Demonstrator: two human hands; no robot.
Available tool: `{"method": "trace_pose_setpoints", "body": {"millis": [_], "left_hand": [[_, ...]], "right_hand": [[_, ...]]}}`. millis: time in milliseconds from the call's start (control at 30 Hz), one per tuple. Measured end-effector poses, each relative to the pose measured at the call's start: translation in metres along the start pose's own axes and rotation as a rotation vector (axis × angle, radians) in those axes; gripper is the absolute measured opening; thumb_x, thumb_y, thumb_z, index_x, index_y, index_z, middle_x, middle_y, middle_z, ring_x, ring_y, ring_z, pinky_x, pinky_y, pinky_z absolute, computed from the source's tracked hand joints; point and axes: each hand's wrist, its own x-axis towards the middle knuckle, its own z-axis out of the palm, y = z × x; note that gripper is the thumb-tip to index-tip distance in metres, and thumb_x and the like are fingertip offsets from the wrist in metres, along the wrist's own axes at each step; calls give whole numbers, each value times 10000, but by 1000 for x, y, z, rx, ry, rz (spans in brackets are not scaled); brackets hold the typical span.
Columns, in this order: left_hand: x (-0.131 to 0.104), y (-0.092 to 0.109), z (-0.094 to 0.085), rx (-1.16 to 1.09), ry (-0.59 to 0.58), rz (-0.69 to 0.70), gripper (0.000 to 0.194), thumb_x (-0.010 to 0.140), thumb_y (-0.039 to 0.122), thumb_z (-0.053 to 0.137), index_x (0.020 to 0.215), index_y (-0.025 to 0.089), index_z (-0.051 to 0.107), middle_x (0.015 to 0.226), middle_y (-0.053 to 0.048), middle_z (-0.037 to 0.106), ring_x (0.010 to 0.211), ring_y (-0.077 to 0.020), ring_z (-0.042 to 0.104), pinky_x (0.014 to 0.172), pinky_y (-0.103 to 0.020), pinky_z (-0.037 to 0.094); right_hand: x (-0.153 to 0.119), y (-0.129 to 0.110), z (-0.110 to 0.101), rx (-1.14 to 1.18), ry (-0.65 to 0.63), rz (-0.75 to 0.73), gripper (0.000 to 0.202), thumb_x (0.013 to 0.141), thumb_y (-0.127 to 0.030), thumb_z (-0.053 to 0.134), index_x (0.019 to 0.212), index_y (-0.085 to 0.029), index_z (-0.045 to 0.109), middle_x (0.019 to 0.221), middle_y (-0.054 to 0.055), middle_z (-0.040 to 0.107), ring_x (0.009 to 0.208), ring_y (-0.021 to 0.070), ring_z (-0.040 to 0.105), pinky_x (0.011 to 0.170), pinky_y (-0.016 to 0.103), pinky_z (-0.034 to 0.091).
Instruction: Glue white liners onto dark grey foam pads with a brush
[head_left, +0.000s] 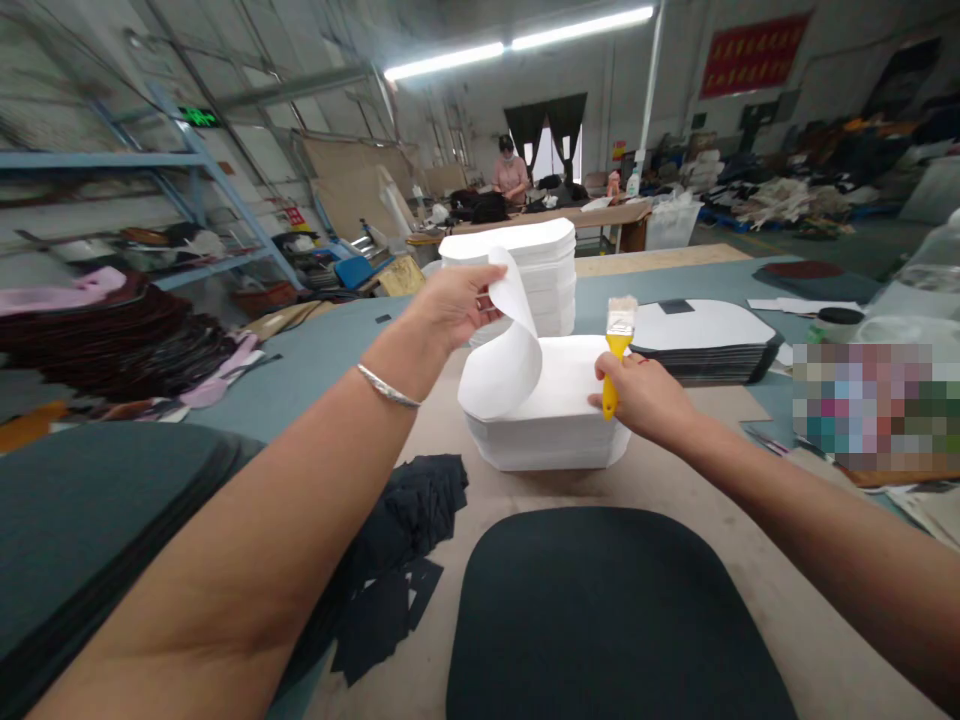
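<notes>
My left hand (461, 305) pinches the edge of a white sheet (506, 350), which curls up from the near stack of white rounded sheets (551, 440). In my right hand (637, 390) is a paintbrush (617, 350) with a yellow handle, its pale bristles pointing up. The fingers of that hand rest at the right end of the same stack. Directly in front of me lies a dark rounded panel (607, 610) on the brown board. Behind the near stack stands a taller white stack (555, 285).
Small dark fabric squares (409, 520) are heaped left of the panel. Large dark panels (127, 500) are piled at far left. White-topped dark panels (701, 335) sit at right, near a jar (836, 322). A person (511, 175) works at a table behind.
</notes>
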Motion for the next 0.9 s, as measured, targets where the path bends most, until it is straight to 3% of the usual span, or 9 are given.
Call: {"method": "trace_pose_setpoints", "body": {"millis": [133,233,333,500,667,800,900], "left_hand": [[-31,62,-28,-118,25,213,122,818,111,672,936,145,679,878,-58,736,907,-181,698,831,-299,607],[-57,87,-25,-151,-38,255,137,925,107,558,941,163,682,902,-38,753,1005,-170,691,887,-290,605],[-80,97,-10,-163,-114,287,206,983,115,484,954,149,685,914,-32,754,1047,-180,693,917,-311,604],[-119,101,13,-63,-129,309,272,1036,181,430,1065,135,697,847,-23,726,1100,-225,694,897,-326,586],[-152,96,19,-56,-158,334,314,1052,190,378,1125,89,666,918,-31,711,1159,-233,661,938,-323,544],[-164,75,5,-85,-185,291,369,1048,182,319,1114,94,671,908,-24,699,1103,-190,668,912,-305,544],[-171,43,-19,-55,-100,213,197,987,222,507,939,156,686,824,-19,682,874,-153,679,748,-243,565]], "right_hand": [[-1,1,2,-4,-13,-20,243,806,-312,719,990,-209,597,887,121,639,833,288,592,761,352,377],[-1,-1,-1,80,4,2,238,783,-309,727,938,-212,574,832,103,624,778,276,586,739,351,375],[-3,-10,-4,253,28,32,219,838,-377,677,911,-226,536,820,80,633,748,250,593,724,344,395],[-17,-32,-11,687,33,50,327,940,-567,519,954,-244,469,953,65,680,887,214,657,762,330,490],[-44,-39,-21,984,-4,99,424,839,-606,636,1028,-248,513,959,51,663,872,210,655,755,355,531],[-69,-31,-32,1034,35,153,404,781,-520,677,1025,-248,506,916,27,618,796,192,619,730,357,530],[-95,-17,-44,918,170,185,354,783,-470,666,977,-254,463,867,-4,560,749,166,577,704,330,507]]}}
